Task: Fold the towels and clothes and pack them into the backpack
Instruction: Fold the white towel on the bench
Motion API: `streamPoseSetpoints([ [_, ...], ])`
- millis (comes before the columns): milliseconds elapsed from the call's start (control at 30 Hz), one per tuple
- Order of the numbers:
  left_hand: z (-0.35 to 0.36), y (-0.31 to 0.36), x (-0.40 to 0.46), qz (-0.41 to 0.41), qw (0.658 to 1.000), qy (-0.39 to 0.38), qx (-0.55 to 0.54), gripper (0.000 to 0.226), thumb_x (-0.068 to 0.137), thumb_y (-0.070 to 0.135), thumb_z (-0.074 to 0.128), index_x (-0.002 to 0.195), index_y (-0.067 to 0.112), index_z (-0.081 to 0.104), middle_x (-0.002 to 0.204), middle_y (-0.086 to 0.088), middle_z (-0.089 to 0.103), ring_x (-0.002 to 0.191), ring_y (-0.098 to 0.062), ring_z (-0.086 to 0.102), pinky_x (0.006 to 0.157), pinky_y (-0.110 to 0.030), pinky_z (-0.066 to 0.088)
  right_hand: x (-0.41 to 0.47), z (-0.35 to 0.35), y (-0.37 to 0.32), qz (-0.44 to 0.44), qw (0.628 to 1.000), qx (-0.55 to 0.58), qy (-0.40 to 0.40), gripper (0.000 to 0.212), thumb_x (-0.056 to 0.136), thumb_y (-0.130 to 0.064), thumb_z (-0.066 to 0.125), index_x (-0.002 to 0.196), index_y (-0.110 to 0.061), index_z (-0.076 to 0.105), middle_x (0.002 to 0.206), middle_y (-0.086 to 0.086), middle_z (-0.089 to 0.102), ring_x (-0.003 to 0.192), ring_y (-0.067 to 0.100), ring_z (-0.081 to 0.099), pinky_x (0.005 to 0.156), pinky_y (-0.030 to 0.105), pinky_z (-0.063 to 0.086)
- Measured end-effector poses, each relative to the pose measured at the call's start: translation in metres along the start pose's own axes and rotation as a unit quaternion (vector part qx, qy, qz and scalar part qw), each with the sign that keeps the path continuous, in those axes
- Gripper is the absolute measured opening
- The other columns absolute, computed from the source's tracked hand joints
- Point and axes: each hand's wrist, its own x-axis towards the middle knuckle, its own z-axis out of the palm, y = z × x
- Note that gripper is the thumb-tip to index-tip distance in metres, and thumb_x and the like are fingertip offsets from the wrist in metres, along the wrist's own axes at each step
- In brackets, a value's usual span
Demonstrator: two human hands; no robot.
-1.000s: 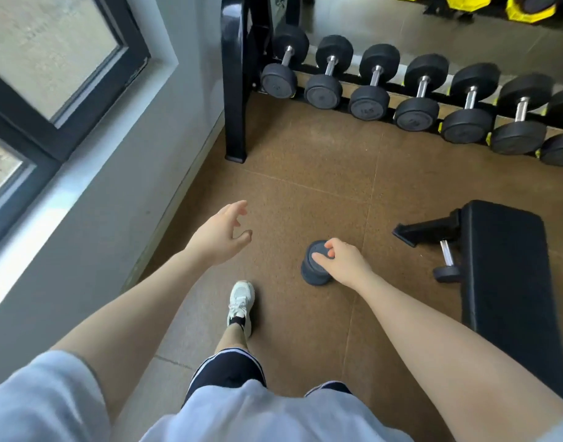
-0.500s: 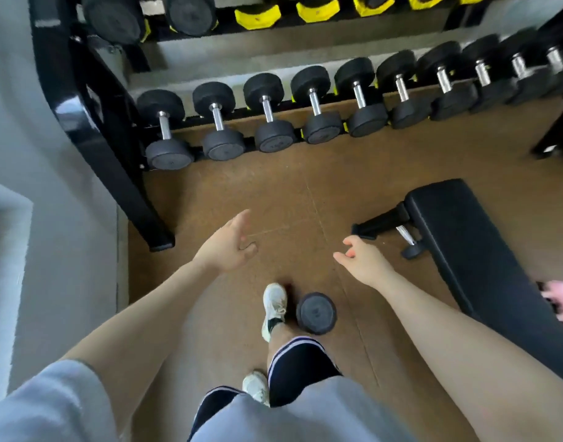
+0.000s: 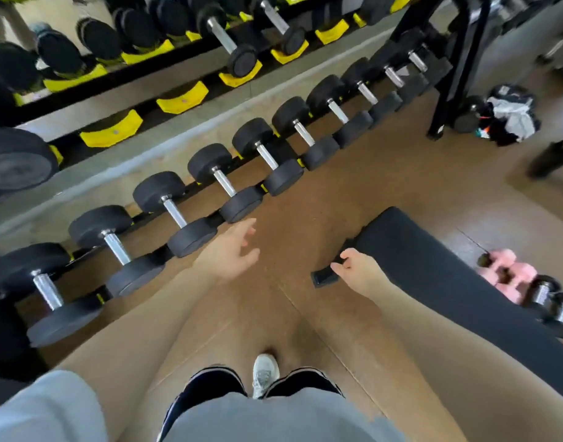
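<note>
A heap of black and grey clothes [image 3: 510, 118] lies on the floor at the far right, by the foot of the rack. No backpack can be made out. My left hand [image 3: 230, 253] hovers over the brown floor with relaxed fingers and holds nothing. My right hand [image 3: 353, 271] hangs loosely curled and empty near the end of the black bench [image 3: 433, 266]. Both hands are far from the clothes.
A long rack of black dumbbells [image 3: 210, 186] runs diagonally across the left and top. Pink dumbbells [image 3: 510, 272] and small chrome dumbbells [image 3: 554, 304] lie right of the bench. A black rack post [image 3: 452, 68] stands near the clothes. My white shoe [image 3: 265, 374] is below.
My right hand let go of the black dumbbell on the floor and rose. The view swung right along the rack, and the bench, pink dumbbells and clothes heap came into sight.
</note>
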Motion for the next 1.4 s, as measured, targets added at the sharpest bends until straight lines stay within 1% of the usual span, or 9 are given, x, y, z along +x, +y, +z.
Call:
streamPoseSetpoints([
  [100,-0.016,0.004,0.072,0.013,1.000,-0.014,-0.001,0.061,0.092,0.028,0.052,0.145,0.023,0.022,0.136,0.009,0.042,0.110,-0.009,0.046,0.092,-0.028,0.040,0.036,-0.024,-0.012,0.021,0.998,0.044,0.031,0.052,0.096,-0.037,0.048,0.138,-0.010,0.038,0.129,0.006,0.054,0.109,0.023,0.055,0.083,0.030,0.046],
  [200,-0.027,0.007,0.148,0.045,0.998,-0.037,0.013,0.061,0.091,0.025,0.054,0.144,0.022,0.025,0.133,0.008,0.044,0.102,-0.006,0.045,0.093,-0.028,0.042,0.077,-0.046,-0.022,0.038,0.995,0.076,0.051,0.052,0.095,-0.038,0.048,0.138,-0.011,0.038,0.133,0.006,0.052,0.116,0.023,0.053,0.090,0.031,0.044],
  [367,-0.042,0.012,0.282,0.133,0.986,-0.090,0.039,0.061,0.090,0.022,0.056,0.144,0.016,0.027,0.135,0.002,0.046,0.108,-0.013,0.050,0.090,-0.028,0.042,0.163,-0.081,-0.034,0.092,0.987,0.112,0.069,0.051,0.095,-0.040,0.047,0.136,-0.011,0.039,0.132,0.005,0.053,0.117,0.023,0.052,0.093,0.031,0.042],
  [467,-0.056,0.025,0.356,0.139,0.981,-0.132,0.031,0.062,0.091,0.021,0.056,0.144,0.015,0.026,0.135,0.002,0.045,0.111,-0.016,0.049,0.094,-0.031,0.042,0.206,-0.109,-0.039,0.132,0.978,0.140,0.075,0.051,0.095,-0.040,0.047,0.136,-0.011,0.040,0.134,0.006,0.052,0.118,0.025,0.052,0.095,0.032,0.042],
  [633,-0.057,0.064,0.475,0.167,0.971,-0.169,0.034,0.060,0.090,0.021,0.056,0.144,0.015,0.028,0.131,0.002,0.048,0.104,-0.013,0.050,0.092,-0.034,0.046,0.267,-0.170,-0.023,0.197,0.954,0.193,0.119,0.050,0.093,-0.042,0.049,0.133,-0.013,0.043,0.130,0.006,0.055,0.117,0.024,0.053,0.092,0.032,0.042],
  [867,0.005,0.180,0.609,0.261,0.935,-0.234,0.049,0.061,0.090,0.020,0.057,0.143,0.015,0.029,0.130,0.002,0.049,0.100,-0.008,0.048,0.091,-0.026,0.043,0.331,-0.262,0.065,0.276,0.912,0.240,0.188,0.048,0.094,-0.038,0.049,0.132,-0.010,0.044,0.125,0.008,0.057,0.116,0.025,0.051,0.093,0.034,0.040],
  [1100,0.069,0.318,0.748,0.297,0.909,-0.287,0.065,0.061,0.091,0.022,0.056,0.144,0.017,0.027,0.134,0.002,0.047,0.106,-0.010,0.050,0.095,-0.033,0.046,0.403,-0.371,0.179,0.348,0.881,0.264,0.181,0.050,0.093,-0.043,0.049,0.130,-0.011,0.044,0.124,0.008,0.058,0.109,0.025,0.056,0.090,0.037,0.046],
  [1300,0.089,0.404,0.859,0.302,0.910,-0.275,0.076,0.062,0.090,0.023,0.057,0.144,0.019,0.027,0.133,0.004,0.048,0.102,-0.006,0.049,0.091,-0.028,0.045,0.472,-0.473,0.232,0.337,0.885,0.273,0.168,0.049,0.093,-0.042,0.049,0.129,-0.010,0.045,0.124,0.010,0.057,0.109,0.028,0.056,0.091,0.037,0.046],
  [1400,0.100,0.440,0.920,0.292,0.916,-0.262,0.086,0.061,0.090,0.024,0.057,0.144,0.019,0.027,0.133,0.003,0.048,0.105,-0.007,0.049,0.095,-0.031,0.045,0.515,-0.523,0.256,0.312,0.887,0.286,0.186,0.049,0.093,-0.040,0.050,0.131,-0.010,0.044,0.124,0.009,0.057,0.113,0.026,0.053,0.093,0.036,0.045],
])
